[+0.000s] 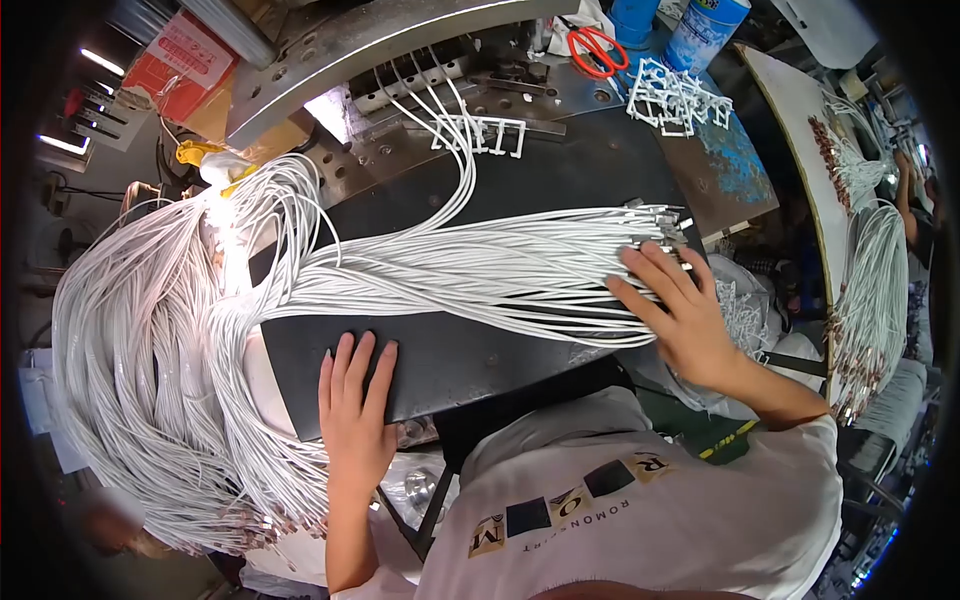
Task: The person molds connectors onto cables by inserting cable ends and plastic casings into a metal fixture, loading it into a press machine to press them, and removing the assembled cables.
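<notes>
My left hand (357, 410) lies flat on the near edge of a black board (450, 365), fingers stretched out and nothing in them. A bundle of white cables (470, 262) runs across the board from left to right. At its right end my right hand (690, 320) rests over the cable tips, fingers spread and touching them. Small metallic connectors (655, 222) show at those tips, partly hidden by the fingers. A few more white cables (465, 160) curve up from the bundle into a metal fixture (415, 85) at the back.
A large mass of white cables (130, 350) hangs at the left. White plastic frames (675, 97) lie at the back right, near red-handled scissors (597, 52) and a blue can (705, 35). More cable bundles (868, 290) lie on a board at far right. A metal bar (390, 40) spans the back.
</notes>
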### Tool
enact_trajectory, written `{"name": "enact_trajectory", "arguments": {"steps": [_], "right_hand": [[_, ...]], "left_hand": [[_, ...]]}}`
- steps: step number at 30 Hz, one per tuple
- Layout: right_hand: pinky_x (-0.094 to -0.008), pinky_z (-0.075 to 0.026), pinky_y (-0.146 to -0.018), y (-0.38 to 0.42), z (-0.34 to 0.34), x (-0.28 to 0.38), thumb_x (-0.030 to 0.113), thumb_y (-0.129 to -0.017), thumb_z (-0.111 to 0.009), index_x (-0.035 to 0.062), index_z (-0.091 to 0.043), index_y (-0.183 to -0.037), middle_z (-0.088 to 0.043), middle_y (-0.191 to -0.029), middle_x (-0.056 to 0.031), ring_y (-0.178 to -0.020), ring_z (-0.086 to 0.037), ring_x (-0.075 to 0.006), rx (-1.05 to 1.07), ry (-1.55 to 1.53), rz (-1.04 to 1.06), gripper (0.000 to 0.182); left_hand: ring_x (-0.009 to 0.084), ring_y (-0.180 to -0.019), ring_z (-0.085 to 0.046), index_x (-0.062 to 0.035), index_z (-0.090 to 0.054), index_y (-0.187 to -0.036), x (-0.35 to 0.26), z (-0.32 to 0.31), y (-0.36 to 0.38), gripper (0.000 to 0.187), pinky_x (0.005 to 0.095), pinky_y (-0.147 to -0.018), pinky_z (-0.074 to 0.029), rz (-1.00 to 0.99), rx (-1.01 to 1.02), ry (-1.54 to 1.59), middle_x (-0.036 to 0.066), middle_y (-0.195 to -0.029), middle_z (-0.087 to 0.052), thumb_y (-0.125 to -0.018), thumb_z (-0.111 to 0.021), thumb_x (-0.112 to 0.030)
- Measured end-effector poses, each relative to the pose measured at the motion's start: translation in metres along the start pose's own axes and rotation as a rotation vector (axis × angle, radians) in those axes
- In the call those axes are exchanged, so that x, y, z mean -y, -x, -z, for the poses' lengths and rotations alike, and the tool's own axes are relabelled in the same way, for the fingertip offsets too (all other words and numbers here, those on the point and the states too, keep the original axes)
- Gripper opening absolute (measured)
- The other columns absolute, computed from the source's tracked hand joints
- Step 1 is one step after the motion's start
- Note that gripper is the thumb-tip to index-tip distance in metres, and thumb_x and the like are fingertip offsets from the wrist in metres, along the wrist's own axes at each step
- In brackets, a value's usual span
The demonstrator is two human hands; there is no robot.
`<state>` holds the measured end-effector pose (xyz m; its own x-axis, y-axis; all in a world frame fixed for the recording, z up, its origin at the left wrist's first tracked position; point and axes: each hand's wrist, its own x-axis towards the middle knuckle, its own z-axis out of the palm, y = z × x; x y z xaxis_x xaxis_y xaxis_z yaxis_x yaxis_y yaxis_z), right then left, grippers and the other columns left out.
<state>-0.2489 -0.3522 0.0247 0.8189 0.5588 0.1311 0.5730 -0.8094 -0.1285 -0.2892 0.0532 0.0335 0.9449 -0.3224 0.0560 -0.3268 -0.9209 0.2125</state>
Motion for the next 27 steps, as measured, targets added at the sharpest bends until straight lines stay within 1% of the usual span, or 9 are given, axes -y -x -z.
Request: {"name": "enact_trajectory", "arguments": {"steps": [1, 4, 10, 19, 21, 22, 24, 27], "right_hand": [[-0.0559, -0.027, -0.12, -0.001, -0.002, 0.0, -0.006, -0.072, -0.063, 0.016, -0.054, -0.152, -0.045, -0.162, -0.0096, -0.149, -0.042, -0.0312, -0.023, 0.007, 0.003, 0.084], [-0.0562, -0.028, -0.12, -0.001, -0.003, 0.001, -0.006, -0.071, -0.062, 0.0156, -0.055, -0.151, -0.046, -0.161, -0.0091, -0.149, -0.043, -0.0309, -0.047, 0.01, 0.006, 0.083], [-0.0567, -0.028, -0.121, -0.002, -0.004, 0.002, -0.007, -0.07, -0.061, 0.015, -0.057, -0.149, -0.047, -0.16, -0.0083, -0.149, -0.043, -0.0307, -0.071, 0.007, 0.005, 0.082], [-0.0569, -0.027, -0.121, -0.001, -0.007, 0.001, -0.008, -0.068, -0.061, 0.0145, -0.058, -0.148, -0.046, -0.162, -0.0072, -0.15, -0.041, -0.0302, -0.075, -0.021, 0.0, 0.082], [-0.0563, -0.027, -0.121, -0.002, -0.004, 0.0, -0.004, -0.073, -0.065, 0.0139, -0.058, -0.148, -0.047, -0.16, -0.0085, -0.149, -0.041, -0.0307, -0.038, 0.005, 0.003, 0.077], [-0.056, -0.027, -0.121, -0.003, -0.001, 0.001, -0.002, -0.075, -0.067, 0.0136, -0.058, -0.147, -0.047, -0.16, -0.0092, -0.149, -0.042, -0.0309, -0.019, 0.016, 0.006, 0.074], [-0.0542, -0.03, -0.117, -0.015, 0.029, 0.0, 0.007, -0.08, -0.072, 0.0114, -0.058, -0.147, -0.05, -0.155, -0.0107, -0.142, -0.047, -0.0318, 0.076, -0.138, 0.034, 0.069], [-0.0508, -0.035, -0.109, -0.046, 0.075, -0.014, 0.023, -0.084, -0.079, 0.007, -0.059, -0.144, -0.057, -0.138, -0.0125, -0.128, -0.054, -0.0326, 0.123, -0.323, 0.097, 0.065]], "left_hand": [[0.0406, -0.148, -0.042, -0.0073, -0.059, -0.145, -0.002, 0.0, -0.001, 0.085, 0.0556, -0.123, -0.032, -0.008, -0.03, -0.005, 0.016, -0.154, -0.05, -0.062, -0.062, 0.011], [0.0401, -0.147, -0.043, -0.0075, -0.059, -0.145, -0.007, 0.004, -0.002, 0.083, 0.0557, -0.123, -0.032, 0.02, -0.026, 0.017, 0.016, -0.153, -0.052, -0.064, -0.064, 0.011], [0.0386, -0.146, -0.045, -0.0088, -0.061, -0.143, -0.005, 0.002, 0.0, 0.079, 0.055, -0.122, -0.033, 0.018, -0.044, -0.021, 0.015, -0.151, -0.054, -0.067, -0.068, 0.01], [0.0393, -0.146, -0.044, -0.0082, -0.06, -0.144, -0.006, 0.004, -0.003, 0.08, 0.0551, -0.123, -0.031, 0.043, 0.006, -0.016, 0.015, -0.15, -0.054, -0.066, -0.067, 0.011], [0.0401, -0.146, -0.043, -0.0079, -0.059, -0.145, -0.004, 0.003, -0.003, 0.081, 0.0553, -0.123, -0.031, 0.042, 0.01, -0.017, 0.016, -0.15, -0.053, -0.066, -0.068, 0.011], [0.0401, -0.146, -0.043, -0.0074, -0.059, -0.145, -0.006, 0.006, -0.004, 0.079, 0.0548, -0.123, -0.031, 0.048, 0.031, -0.003, 0.016, -0.15, -0.053, -0.068, -0.07, 0.009], [0.04, -0.146, -0.044, -0.0062, -0.058, -0.145, -0.012, 0.018, -0.009, 0.076, 0.0536, -0.123, -0.031, 0.062, 0.073, 0.023, 0.016, -0.15, -0.053, -0.072, -0.075, 0.004], [0.0392, -0.144, -0.046, -0.0042, -0.058, -0.146, -0.01, 0.05, -0.031, 0.071, 0.0508, -0.121, -0.034, -0.01, 0.049, 0.524, 0.016, -0.15, -0.053, -0.079, -0.082, -0.008]]}}
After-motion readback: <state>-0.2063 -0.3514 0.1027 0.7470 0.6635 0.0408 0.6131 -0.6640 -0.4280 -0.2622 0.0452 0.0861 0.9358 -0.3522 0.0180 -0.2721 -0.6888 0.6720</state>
